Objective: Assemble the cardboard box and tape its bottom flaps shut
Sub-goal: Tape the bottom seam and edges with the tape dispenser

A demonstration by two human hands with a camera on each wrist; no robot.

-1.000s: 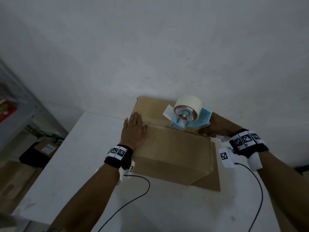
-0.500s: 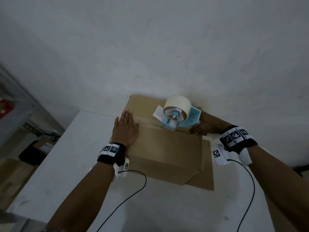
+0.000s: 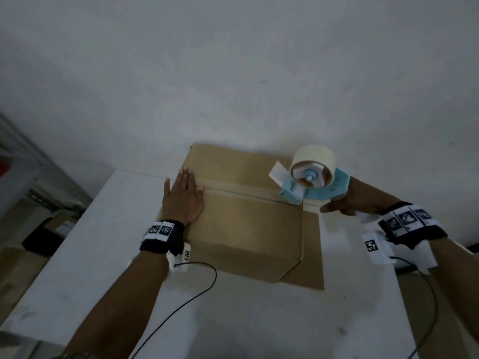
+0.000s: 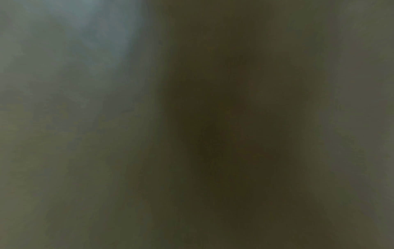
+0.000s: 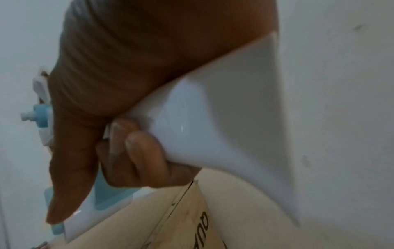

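Observation:
A brown cardboard box (image 3: 248,224) lies on the white table (image 3: 77,268), its folded flaps facing up and meeting at a centre seam. My left hand (image 3: 184,198) lies flat with straight fingers on the seam's left end. My right hand (image 3: 347,203) grips the white handle (image 5: 213,118) of a light blue tape dispenser (image 3: 313,185) carrying a roll of beige tape (image 3: 313,161). The dispenser's nose sits at the box's right edge on the seam. A strip of tape runs along the seam between the hands. The left wrist view is dark and blurred.
One box flap (image 3: 311,250) lies flat on the table to the right of the box. A white wall (image 3: 233,73) stands right behind the box. Black cables (image 3: 197,296) trail from both wrists across the table. Shelving and boxes (image 3: 51,224) stand on the floor at the left.
My right hand has drawn the tape dispenser rightward along the seam, from about the box's middle to its right edge. My left hand stays flat on the left end.

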